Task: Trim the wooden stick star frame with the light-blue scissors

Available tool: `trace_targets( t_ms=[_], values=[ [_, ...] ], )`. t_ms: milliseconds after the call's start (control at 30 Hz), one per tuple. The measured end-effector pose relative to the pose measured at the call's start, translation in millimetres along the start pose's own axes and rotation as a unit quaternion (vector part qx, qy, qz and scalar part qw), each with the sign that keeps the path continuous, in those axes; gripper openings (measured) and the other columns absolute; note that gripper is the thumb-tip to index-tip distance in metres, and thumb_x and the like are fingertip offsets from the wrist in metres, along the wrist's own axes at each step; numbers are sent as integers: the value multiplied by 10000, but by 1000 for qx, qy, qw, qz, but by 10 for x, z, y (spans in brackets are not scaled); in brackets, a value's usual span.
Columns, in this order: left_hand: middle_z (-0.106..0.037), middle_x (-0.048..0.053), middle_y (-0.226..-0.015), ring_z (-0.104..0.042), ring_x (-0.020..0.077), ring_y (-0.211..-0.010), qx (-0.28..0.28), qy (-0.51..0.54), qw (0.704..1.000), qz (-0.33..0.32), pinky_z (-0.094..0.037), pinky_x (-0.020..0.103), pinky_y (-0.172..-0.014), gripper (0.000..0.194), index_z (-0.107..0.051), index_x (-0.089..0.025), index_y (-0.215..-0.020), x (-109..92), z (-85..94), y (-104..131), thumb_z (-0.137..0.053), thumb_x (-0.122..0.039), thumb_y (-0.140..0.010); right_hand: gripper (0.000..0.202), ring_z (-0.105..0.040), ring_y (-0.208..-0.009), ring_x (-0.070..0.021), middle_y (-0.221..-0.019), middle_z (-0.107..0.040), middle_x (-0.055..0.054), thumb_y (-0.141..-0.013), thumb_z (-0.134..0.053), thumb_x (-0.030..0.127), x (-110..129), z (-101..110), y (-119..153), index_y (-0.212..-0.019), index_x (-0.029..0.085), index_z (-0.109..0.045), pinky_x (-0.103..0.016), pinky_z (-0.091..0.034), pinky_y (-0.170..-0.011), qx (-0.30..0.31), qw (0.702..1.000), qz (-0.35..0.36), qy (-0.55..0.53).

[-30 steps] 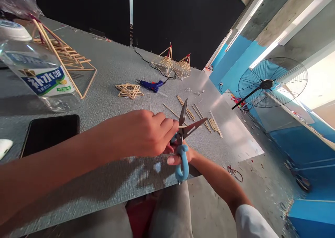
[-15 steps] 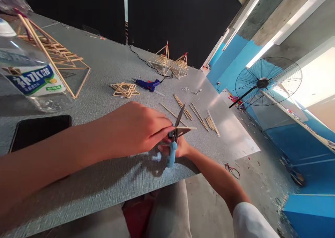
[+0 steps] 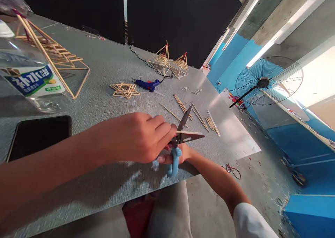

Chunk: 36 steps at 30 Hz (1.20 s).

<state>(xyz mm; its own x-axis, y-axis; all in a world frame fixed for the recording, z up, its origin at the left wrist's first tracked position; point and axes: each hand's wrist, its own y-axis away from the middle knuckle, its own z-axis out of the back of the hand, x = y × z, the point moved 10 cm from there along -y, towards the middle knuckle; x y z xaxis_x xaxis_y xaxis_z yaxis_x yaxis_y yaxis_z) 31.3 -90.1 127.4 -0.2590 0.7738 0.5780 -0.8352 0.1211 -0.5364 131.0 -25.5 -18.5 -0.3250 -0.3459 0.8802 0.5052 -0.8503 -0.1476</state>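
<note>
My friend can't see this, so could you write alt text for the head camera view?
Right hand holds open blue-handled scissors over a grey table while the left hand feeds a thin stick between the blades. Loose sticks, a glue gun and stick pyramids lie beyond.

The grey table (image 3: 110, 67) bears loose sticks (image 3: 199, 116), a stick star (image 3: 124, 90), a blue glue gun (image 3: 147, 84), stick pyramids (image 3: 171, 64), a phone (image 3: 39, 135) and a bottle (image 3: 31, 84).

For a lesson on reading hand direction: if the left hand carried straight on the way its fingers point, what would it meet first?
The left hand points right, at the open scissors in the right hand. It would meet the blades at their pivot first, though depth is hard to judge; its fingertips already look very close to them.
</note>
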Motion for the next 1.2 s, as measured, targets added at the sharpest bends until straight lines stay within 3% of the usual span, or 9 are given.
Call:
trace_targets(
  t_ms=[267, 433, 500, 600, 667, 700, 933, 1067, 1200],
  values=[
    [-602, 41, -835, -539, 206, -754, 11, -70, 998, 0, -429, 365, -614, 186, -779, -124, -1179, -64, 72, -15, -640, -176, -1068, 500, -424, -656, -128, -666, -444, 72, -664, -873, 442, 34, -129, 15, -715, 276, -404, -297, -378, -594, 3, 999, -10, -38],
    [-652, 30, -817, -594, 188, -733, 18, 69, 994, 79, -407, 353, -605, 218, -760, -168, -1028, 199, -78, 2, -564, -81, -1065, 456, -318, -619, -105, -648, -348, 89, -703, -744, 382, -171, 17, 22, -751, 289, -300, -274, -328, -554, -60, 997, -29, -49],
    [-711, 24, -832, -618, 164, -714, 39, 219, 966, 136, -395, 331, -604, 282, -766, -183, -986, 372, -220, 19, -523, -174, -1130, 456, -307, -633, -109, -650, -337, 87, -726, -757, 387, -204, 129, 5, -744, 289, -312, -281, -322, -569, -88, 995, -29, -36],
    [-743, 0, -800, -614, 129, -666, 115, 440, 870, 191, -397, 287, -614, 381, -788, -191, -967, 483, -496, 58, -500, -315, -1182, 503, -321, -627, -108, -632, -344, 86, -746, -813, 410, -193, 228, -34, -711, 287, -326, -291, -323, -578, -104, 994, -31, -13],
    [-725, -7, -758, -598, 124, -650, 151, 506, 827, 192, -403, 279, -627, 401, -781, -191, -928, 465, -577, 74, -490, -300, -1182, 514, -335, -621, -108, -619, -357, 85, -751, -833, 439, -158, 230, -53, -689, 285, -347, -298, -324, -581, -99, 995, -31, -2],
    [-720, -3, -755, -597, 127, -656, 150, 510, 827, 185, -406, 283, -636, 406, -771, -190, -907, 458, -569, 72, -485, -288, -1179, 510, -337, -623, -109, -617, -365, 85, -755, -838, 456, -137, 221, -56, -685, 283, -363, -301, -323, -586, -96, 995, -29, 2],
    [-709, 27, -878, -604, 176, -720, 85, 221, 969, 70, -385, 348, -634, 304, -736, -186, -1086, 229, -332, 79, -455, -71, -1071, 546, -360, -608, -107, -623, -399, 95, -725, -875, 535, -7, 136, -11, -718, 276, -394, -295, -350, -588, -67, 998, -18, -7],
    [-675, 20, -844, -619, 194, -754, 38, 71, 996, 25, -401, 350, -647, 347, -713, -134, -1316, 107, -180, 67, -504, -52, -1052, 515, -368, -589, -105, -613, -419, 94, -706, -877, 510, 39, 119, -8, -709, 273, -420, -296, -351, -582, -54, 998, -15, -17],
    [-692, 44, -871, -606, 205, -736, 18, 13, 1000, -2, -396, 369, -629, 329, -718, -72, -1328, 38, -79, 37, -536, -53, -1055, 504, -388, -588, -110, -613, -432, 92, -685, -870, 493, 14, 120, -10, -715, 276, -417, -296, -369, -585, -60, 998, -20, -28]
  ],
)
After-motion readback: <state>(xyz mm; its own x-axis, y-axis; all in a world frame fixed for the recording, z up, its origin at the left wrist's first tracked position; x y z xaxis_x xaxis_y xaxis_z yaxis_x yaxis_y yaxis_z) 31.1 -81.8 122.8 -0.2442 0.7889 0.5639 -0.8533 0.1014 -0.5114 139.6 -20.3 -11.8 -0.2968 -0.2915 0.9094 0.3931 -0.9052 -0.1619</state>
